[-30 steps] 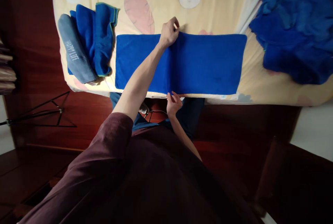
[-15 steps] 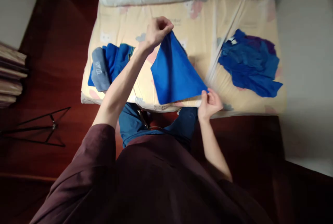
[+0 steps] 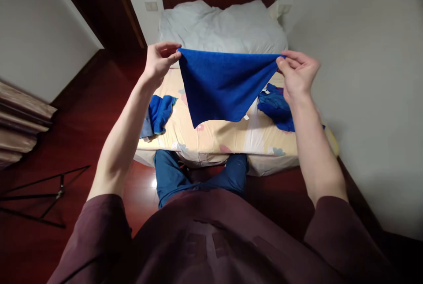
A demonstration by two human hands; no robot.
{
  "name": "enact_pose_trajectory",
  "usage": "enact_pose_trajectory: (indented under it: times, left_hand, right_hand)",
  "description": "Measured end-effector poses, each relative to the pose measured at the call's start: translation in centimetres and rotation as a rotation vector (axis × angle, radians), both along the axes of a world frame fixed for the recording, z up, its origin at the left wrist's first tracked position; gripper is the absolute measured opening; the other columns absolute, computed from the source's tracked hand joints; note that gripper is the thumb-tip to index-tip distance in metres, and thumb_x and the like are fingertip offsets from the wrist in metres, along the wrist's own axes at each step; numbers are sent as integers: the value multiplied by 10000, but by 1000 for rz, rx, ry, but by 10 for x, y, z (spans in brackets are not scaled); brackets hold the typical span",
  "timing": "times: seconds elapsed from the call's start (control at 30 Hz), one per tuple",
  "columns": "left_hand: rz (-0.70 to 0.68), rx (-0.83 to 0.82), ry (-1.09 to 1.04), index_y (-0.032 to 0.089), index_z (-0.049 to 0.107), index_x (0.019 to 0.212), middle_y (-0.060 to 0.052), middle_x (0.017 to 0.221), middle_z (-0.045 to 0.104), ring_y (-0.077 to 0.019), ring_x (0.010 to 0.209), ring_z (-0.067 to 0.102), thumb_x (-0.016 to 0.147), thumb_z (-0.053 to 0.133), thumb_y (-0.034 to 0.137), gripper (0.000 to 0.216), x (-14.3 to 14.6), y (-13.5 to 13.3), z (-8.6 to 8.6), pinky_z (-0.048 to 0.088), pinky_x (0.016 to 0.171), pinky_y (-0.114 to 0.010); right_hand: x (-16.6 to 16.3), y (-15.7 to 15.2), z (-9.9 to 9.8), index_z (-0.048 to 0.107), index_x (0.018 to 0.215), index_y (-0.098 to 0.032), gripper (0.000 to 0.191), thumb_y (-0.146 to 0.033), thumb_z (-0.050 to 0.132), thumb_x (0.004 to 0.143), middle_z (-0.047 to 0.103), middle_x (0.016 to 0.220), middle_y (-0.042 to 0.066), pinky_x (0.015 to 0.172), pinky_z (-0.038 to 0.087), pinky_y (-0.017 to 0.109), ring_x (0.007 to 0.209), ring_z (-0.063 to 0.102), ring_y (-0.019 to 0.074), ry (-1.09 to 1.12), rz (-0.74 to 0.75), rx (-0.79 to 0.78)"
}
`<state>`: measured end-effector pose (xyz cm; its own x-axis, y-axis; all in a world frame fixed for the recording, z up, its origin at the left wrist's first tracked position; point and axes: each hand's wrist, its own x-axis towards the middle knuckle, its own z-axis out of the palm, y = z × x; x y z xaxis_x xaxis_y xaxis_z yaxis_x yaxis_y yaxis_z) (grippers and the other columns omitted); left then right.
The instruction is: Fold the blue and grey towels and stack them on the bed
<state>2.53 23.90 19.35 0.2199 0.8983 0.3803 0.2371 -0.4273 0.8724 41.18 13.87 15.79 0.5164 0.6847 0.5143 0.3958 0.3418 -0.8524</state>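
Observation:
A folded blue towel (image 3: 222,86) hangs in the air above the bed, stretched between both hands. My left hand (image 3: 159,60) pinches its upper left corner. My right hand (image 3: 298,74) pinches its upper right corner. The towel sags to a point below, over the yellow patterned bedsheet (image 3: 218,134). It hides the middle of the bed behind it.
A small stack of folded blue and grey towels (image 3: 157,115) lies at the bed's left edge. A loose heap of blue cloths (image 3: 276,108) lies on the right. A white duvet (image 3: 221,26) covers the far end. A wall runs along the right; a black stand (image 3: 42,196) lies on the floor at left.
The towel lay flat on the bed a second ago. Both hands have lifted it off and raised it to chest height, spread between them; the view has tilted up.

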Motion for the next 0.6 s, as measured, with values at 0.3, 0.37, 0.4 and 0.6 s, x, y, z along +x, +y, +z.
enact_pose_trajectory:
  times: [0.3,0.37,0.4,0.6]
  left_hand:
    - [38,16,-46,201,744,949,-84,930,776,-272,999,717,647,881,365,370,-19,-15,-2,618,826,-359]
    - [53,-10,-16,204,759,944,-88,933,783,-277,1005,721,648,882,370,362,-26,-30,-9,628,830,-356]
    - [55,-27,3,211,769,935,-89,936,787,-282,1008,724,647,883,380,353,-31,-40,-13,632,830,-357]
    - [28,-251,139,273,828,881,-68,898,798,-315,917,753,625,882,438,310,-73,-116,-38,644,735,-400]
  right_hand:
    - [-6,-11,-4,770,998,-151,234,-250,874,813,756,798,15,861,595,378,803,731,153,38,113,-4]
    - [-8,-24,-13,772,962,-154,253,-246,908,770,752,776,17,849,602,381,783,729,161,70,135,-46]
    - [-9,-33,-18,771,945,-156,270,-245,926,743,754,776,19,843,607,379,781,730,167,86,151,-80]
    - [-19,-102,-43,773,855,-209,356,-287,1001,593,769,788,24,780,640,364,739,735,177,184,270,-298]
